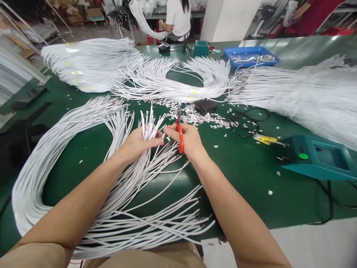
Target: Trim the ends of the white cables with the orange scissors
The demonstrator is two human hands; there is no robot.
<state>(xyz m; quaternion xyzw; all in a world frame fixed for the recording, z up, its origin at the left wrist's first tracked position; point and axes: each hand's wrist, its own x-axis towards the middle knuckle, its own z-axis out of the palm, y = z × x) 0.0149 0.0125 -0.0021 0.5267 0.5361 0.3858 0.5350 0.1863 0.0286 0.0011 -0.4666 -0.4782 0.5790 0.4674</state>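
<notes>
My left hand (142,141) is wrapped round a bunch of white cables (150,128), whose ends stick up above the fingers. Close beside it, my right hand (187,139) holds orange-handled scissors (181,138), blades pointing away from me. Its thumb and forefinger are near one cable end by the left hand; whether they pinch it is too small to tell. More white cables (30,178) curve round on the left and fan out below my forearms. Small silvery scraps (192,113) lie beyond the scissors.
Further cable bundles (92,65) lie across the back of the green table (240,167). A blue tray (227,52) holds small metal pieces. At the right are yellow-handled pliers (264,139) and a teal device (315,156). A person in white (178,18) is at the back.
</notes>
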